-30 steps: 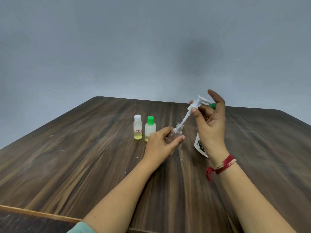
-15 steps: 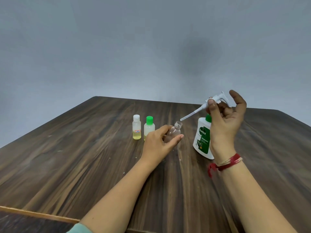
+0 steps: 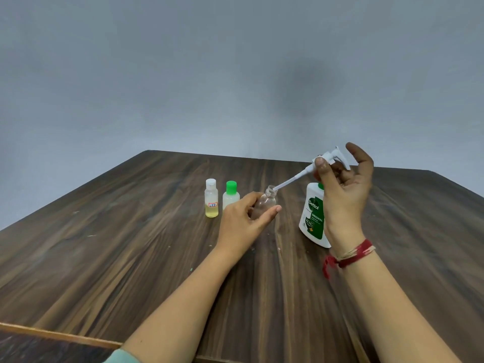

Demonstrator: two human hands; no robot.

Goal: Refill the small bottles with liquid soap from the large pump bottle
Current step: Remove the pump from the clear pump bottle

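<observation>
clear and seemingly empty, the small bottle (image 3: 264,203) tilts gripped in the left hand (image 3: 243,224), the right hand (image 3: 343,192) pinching the detached pump (image 3: 327,158), tube tip at its neck; large bottle (image 3: 313,218) behind that wrist, two capped bottles (image 3: 211,203) beside the left hand seem done

Left hand (image 3: 246,218) grips the clear small bottle (image 3: 264,203), uncapped, neck tipped to the right. Right hand (image 3: 343,189) pinches the white pump (image 3: 327,159), which is out of the big soap bottle (image 3: 313,216) standing on the wooden table (image 3: 131,244). The pump's tube slants down, tip right at the small bottle's mouth. Beyond the left hand, a white-topped bottle (image 3: 211,199) and a green-topped bottle (image 3: 231,196) stand side by side. A red thread (image 3: 351,254) circles the right wrist.
</observation>
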